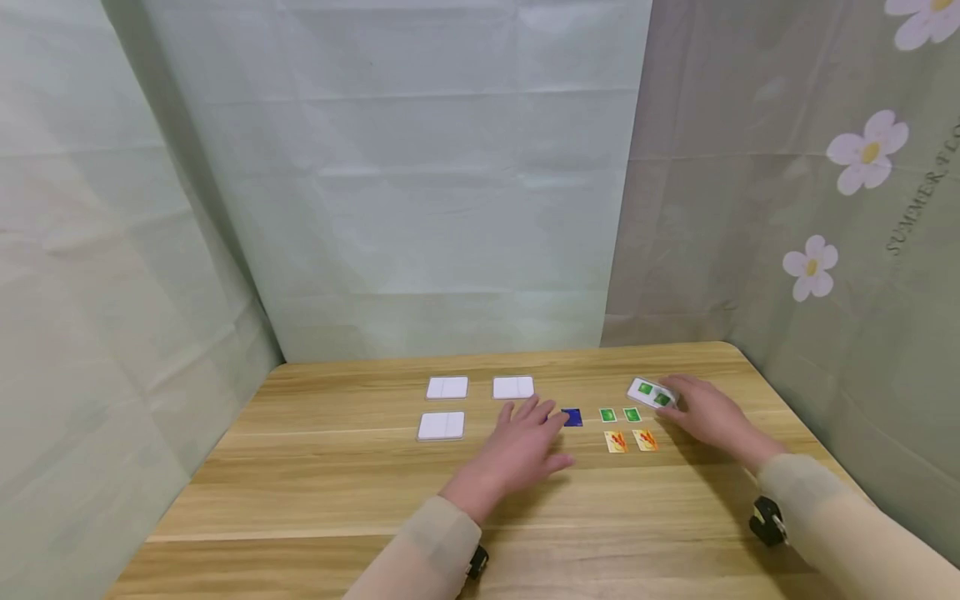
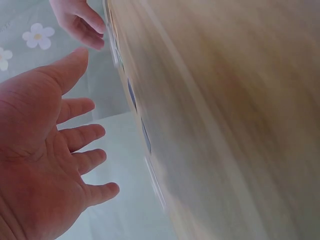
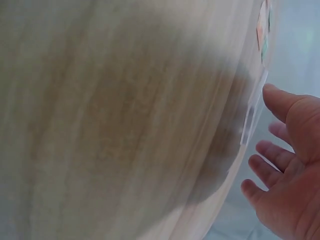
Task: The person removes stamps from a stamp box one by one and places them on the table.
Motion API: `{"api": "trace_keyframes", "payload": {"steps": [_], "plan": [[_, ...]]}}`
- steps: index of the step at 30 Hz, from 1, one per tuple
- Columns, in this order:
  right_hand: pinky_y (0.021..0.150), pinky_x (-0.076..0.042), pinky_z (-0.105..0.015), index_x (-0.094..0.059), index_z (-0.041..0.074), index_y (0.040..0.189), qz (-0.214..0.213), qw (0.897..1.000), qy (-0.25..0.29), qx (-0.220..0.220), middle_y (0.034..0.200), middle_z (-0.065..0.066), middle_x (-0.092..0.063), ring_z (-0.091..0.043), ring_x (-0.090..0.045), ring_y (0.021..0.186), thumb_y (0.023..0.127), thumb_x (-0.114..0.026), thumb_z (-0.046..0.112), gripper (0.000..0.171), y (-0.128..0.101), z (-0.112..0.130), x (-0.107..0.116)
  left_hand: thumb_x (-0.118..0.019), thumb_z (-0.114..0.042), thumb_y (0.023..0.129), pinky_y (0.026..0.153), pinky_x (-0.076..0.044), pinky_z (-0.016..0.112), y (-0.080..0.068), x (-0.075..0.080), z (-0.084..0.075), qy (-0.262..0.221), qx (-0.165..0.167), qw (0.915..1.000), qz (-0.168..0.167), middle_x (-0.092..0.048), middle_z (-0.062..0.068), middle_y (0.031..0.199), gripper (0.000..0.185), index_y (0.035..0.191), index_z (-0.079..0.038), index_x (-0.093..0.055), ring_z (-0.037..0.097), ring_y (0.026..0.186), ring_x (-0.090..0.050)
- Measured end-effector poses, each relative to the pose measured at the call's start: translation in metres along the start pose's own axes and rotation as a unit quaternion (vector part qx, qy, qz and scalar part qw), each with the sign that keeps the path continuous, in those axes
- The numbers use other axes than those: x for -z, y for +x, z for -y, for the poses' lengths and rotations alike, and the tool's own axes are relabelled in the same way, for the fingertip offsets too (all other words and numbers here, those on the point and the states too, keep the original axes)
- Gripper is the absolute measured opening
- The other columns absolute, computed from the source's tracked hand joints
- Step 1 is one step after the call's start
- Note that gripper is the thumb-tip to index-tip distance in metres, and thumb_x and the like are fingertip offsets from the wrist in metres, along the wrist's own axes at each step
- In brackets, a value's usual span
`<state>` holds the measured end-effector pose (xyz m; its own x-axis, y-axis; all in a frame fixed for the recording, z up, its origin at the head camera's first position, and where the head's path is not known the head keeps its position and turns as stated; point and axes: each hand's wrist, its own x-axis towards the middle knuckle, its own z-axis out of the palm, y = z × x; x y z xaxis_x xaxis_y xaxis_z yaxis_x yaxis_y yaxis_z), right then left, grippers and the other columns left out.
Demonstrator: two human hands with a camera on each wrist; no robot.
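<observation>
From the head camera I see my left hand [image 1: 525,446] spread flat over the wooden table [image 1: 315,492], fingers relaxed, holding nothing. The blue card [image 1: 572,417] is my landmark: the hand's fingertips lie just left of it. Right of the blue card sit two green cards [image 1: 620,414] side by side, and two orange cards [image 1: 631,440] lie just nearer me than those. Farther right, my right hand [image 1: 712,417] touches a white card with two green squares [image 1: 651,392], tilted up off the table; I cannot tell whether the fingers pinch it. Three white cards [image 1: 480,387] lie well left of the blue card.

In the left wrist view, the left hand [image 2: 45,150] is open with fingers apart; the table is blurred.

In the right wrist view, the right hand [image 3: 290,165] shows straight, loose fingers beside a pale card edge [image 3: 252,117].
</observation>
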<state>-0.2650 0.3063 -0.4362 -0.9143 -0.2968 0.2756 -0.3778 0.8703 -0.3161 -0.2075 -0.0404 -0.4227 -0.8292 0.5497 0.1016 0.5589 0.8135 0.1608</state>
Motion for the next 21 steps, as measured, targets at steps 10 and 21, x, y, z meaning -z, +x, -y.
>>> {"api": "trace_keyframes", "payload": {"steps": [10, 21], "plan": [[0.081, -0.056, -0.057, -0.070, -0.003, 0.116, 0.022, 0.999, 0.019, -0.025, 0.104, -0.016, -0.072, -0.029, -0.064, 0.089, 0.097, -0.085, 0.019, 0.033, 0.006, -0.010, -0.003, -0.068, -0.053, 0.108, 0.131, -0.023, 0.065, 0.005, -0.002, -0.006, 0.009, -0.002, 1.0000, 0.000, -0.042, 0.010, 0.174, 0.069, 0.165, -0.018, -0.052, 0.036, 0.165, -0.029], [0.079, -0.055, -0.053, -0.071, -0.001, 0.111, 0.021, 0.999, 0.010, -0.022, 0.099, -0.011, -0.071, -0.026, -0.063, 0.086, 0.096, -0.087, 0.020, 0.030, 0.010, -0.013, -0.005, -0.069, -0.053, 0.108, 0.130, -0.024, 0.066, 0.004, -0.002, -0.007, 0.005, -0.005, 1.0000, -0.002, -0.044, 0.011, 0.172, 0.068, 0.164, -0.018, -0.053, 0.037, 0.164, -0.030]]}}
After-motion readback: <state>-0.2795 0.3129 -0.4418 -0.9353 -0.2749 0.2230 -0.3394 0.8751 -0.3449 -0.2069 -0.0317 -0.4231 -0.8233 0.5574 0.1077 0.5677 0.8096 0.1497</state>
